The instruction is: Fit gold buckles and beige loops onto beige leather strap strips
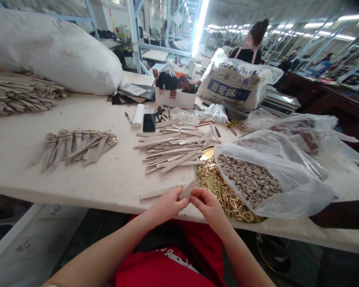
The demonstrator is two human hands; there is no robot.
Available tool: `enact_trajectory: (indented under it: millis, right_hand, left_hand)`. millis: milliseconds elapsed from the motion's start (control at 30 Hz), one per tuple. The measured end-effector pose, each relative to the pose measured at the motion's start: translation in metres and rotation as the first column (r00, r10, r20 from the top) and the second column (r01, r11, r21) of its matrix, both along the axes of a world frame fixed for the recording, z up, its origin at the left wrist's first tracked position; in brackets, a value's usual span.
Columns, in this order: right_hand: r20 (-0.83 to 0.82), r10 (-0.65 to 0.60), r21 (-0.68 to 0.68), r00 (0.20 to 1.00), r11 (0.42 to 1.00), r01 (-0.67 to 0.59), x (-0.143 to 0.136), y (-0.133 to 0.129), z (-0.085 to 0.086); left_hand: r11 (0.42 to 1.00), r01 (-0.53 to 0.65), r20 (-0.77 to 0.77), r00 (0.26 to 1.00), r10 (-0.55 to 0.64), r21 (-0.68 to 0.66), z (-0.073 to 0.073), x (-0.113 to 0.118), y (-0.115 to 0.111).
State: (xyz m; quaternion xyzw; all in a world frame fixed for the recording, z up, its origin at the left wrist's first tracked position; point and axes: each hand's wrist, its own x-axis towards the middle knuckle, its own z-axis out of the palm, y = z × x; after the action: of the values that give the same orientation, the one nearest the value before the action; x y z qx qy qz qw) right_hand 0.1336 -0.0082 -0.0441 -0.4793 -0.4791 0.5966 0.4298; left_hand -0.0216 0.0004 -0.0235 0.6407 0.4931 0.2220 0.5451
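Close to the table's front edge, my left hand [172, 202] is closed round a beige strap [189, 189], whose flat end sticks up between my hands. My right hand [208, 204] pinches at the right edge of this strap. A small gold glint shows at those fingertips, too small to make out. Beside my left hand another beige strap [155, 193] lies flat, with a bit of gold metal at its right end. Just beyond my hands is a loose pile of beige straps [176, 147]. Gold buckles [242, 208] fill a round tray to the right of my right hand.
A clear plastic bag [305, 199] of small beige loops [251, 179] rests over the tray. Bundled straps with buckles [77, 143] lie left. Behind are a phone [149, 122], a white box [175, 99], large sacks [77, 56] and a person [253, 54].
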Motion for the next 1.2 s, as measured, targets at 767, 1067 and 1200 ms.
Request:
enact_trajectory:
  millis: [767, 1067, 1200]
  right_hand:
    - [-0.355, -0.256, -0.383, 0.899, 0.917, 0.109, -0.011, -0.02, -0.006]
    - [0.011, -0.206, -0.028, 0.979, 0.978, 0.206, -0.023, -0.034, -0.006]
    - [0.074, -0.206, -0.019, 0.976, 0.978, 0.208, -0.022, -0.037, -0.009]
  left_hand:
    - [0.957, 0.229, -0.141, 0.968, -0.206, 0.179, 0.008, -0.017, -0.011]
    - [0.946, 0.067, 0.271, 0.962, 0.022, -0.317, -0.002, -0.003, -0.021]
    - [0.95, 0.081, 0.314, 0.949, 0.018, -0.3, -0.005, -0.003, -0.022]
